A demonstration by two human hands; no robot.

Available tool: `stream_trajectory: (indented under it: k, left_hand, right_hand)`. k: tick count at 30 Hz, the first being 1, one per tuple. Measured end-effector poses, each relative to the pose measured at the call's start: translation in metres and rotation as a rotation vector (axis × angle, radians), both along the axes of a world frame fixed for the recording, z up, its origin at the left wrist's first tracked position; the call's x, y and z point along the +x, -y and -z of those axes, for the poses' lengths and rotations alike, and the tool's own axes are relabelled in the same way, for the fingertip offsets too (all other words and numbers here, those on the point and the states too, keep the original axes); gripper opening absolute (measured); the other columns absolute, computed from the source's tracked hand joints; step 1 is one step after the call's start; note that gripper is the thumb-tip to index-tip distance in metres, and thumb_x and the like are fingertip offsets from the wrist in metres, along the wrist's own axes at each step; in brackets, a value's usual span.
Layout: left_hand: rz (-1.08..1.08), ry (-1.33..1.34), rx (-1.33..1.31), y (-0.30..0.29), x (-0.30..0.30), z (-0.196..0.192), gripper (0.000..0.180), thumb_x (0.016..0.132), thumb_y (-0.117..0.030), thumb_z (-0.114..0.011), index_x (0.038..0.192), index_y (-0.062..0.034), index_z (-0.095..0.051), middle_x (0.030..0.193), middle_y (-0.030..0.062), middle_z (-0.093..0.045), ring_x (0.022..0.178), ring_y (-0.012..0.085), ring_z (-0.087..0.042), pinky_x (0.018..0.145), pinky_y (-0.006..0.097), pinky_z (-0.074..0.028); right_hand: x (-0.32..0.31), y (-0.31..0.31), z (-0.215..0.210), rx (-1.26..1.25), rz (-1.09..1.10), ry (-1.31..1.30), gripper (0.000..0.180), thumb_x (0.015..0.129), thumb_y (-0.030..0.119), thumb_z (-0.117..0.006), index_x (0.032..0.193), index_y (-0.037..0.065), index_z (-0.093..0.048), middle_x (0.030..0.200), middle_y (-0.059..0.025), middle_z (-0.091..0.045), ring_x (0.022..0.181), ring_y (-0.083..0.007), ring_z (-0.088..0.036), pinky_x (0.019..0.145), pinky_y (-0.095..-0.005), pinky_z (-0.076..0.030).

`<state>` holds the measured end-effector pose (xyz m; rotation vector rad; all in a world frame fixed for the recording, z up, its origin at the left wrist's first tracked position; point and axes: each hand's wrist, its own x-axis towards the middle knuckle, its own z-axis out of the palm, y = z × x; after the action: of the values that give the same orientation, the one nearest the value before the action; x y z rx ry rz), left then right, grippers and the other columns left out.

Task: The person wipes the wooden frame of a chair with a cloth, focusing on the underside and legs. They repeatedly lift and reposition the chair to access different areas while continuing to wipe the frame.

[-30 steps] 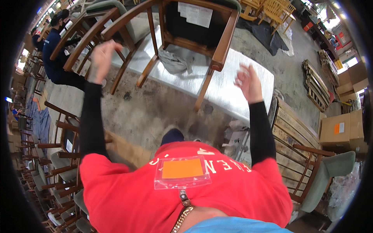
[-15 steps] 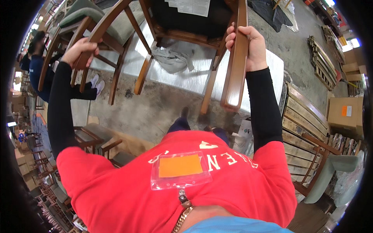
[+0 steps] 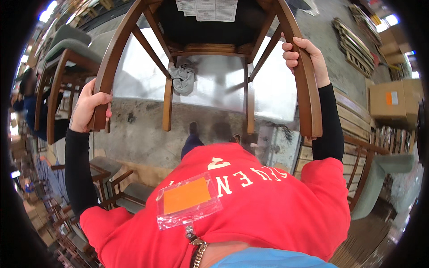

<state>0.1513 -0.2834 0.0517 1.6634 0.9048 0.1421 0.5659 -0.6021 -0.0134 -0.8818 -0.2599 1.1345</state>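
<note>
Left hand is wrapped around the low end of the chair's left side piece; right hand has its fingers curled around the right side piece, thumb over it. Both grips narrow, no spread fingers. Change: hands were off the chair a second ago; now both hold it, and it sits squarer to the body, so it's gripped on both sides. Chair in front of the person, black panel facing them; contact with silver surface unclear. Grey cloth beyond left leg, second chair left, box right.
</note>
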Motion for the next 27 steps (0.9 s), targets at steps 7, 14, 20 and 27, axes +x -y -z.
stream_trajectory:
  k: [7, 14, 20, 27]
  left_hand:
    - [0.092, -0.024, -0.054, 0.099, 0.094, 0.007, 0.04, 0.082, -0.007, -0.064, 0.117, 0.0036, -0.05, 0.082, 0.0067, -0.057, 0.053, 0.0152, -0.062, 0.046, 0.029, -0.05]
    - [0.149, -0.023, -0.068, 0.159, 0.155, 0.005, 0.04, 0.082, -0.008, -0.066, 0.116, 0.004, -0.05, 0.08, 0.0058, -0.057, 0.052, 0.0143, -0.061, 0.048, 0.027, -0.051]
    - [0.094, -0.053, -0.069, 0.163, 0.148, 0.005, 0.038, 0.083, -0.01, -0.067, 0.116, 0.0019, -0.052, 0.085, 0.0063, -0.059, 0.053, 0.0137, -0.062, 0.05, 0.028, -0.052]
    - [0.125, -0.022, -0.166, 0.166, 0.156, 0.005, 0.048, 0.082, -0.007, -0.066, 0.126, 0.0024, -0.049, 0.088, 0.0068, -0.059, 0.059, 0.0154, -0.061, 0.054, 0.027, -0.053]
  right_hand:
    - [0.053, 0.145, -0.003, -0.006, 0.084, 0.011, 0.041, 0.101, 0.019, -0.056, 0.136, 0.0, -0.046, 0.094, -0.0043, -0.053, 0.069, -0.0078, -0.05, 0.056, -0.022, -0.047]
    - [0.082, 0.227, 0.017, 0.142, 0.168, -0.051, 0.047, 0.103, 0.025, -0.054, 0.141, -0.002, -0.044, 0.096, -0.0063, -0.055, 0.069, -0.0103, -0.051, 0.055, -0.0232, -0.047]
    - [0.039, 0.134, 0.173, -0.041, 0.548, 0.143, 0.04, 0.104, 0.04, -0.05, 0.124, 0.006, -0.059, 0.091, -0.0065, -0.064, 0.071, -0.0153, -0.063, 0.062, -0.0276, -0.053]
    - [-0.06, -0.048, 0.337, -0.698, -0.021, 1.697, 0.078, 0.077, 0.04, -0.081, 0.145, 0.018, -0.052, 0.151, -0.0179, -0.046, 0.138, -0.0397, -0.043, 0.113, -0.0451, -0.039]
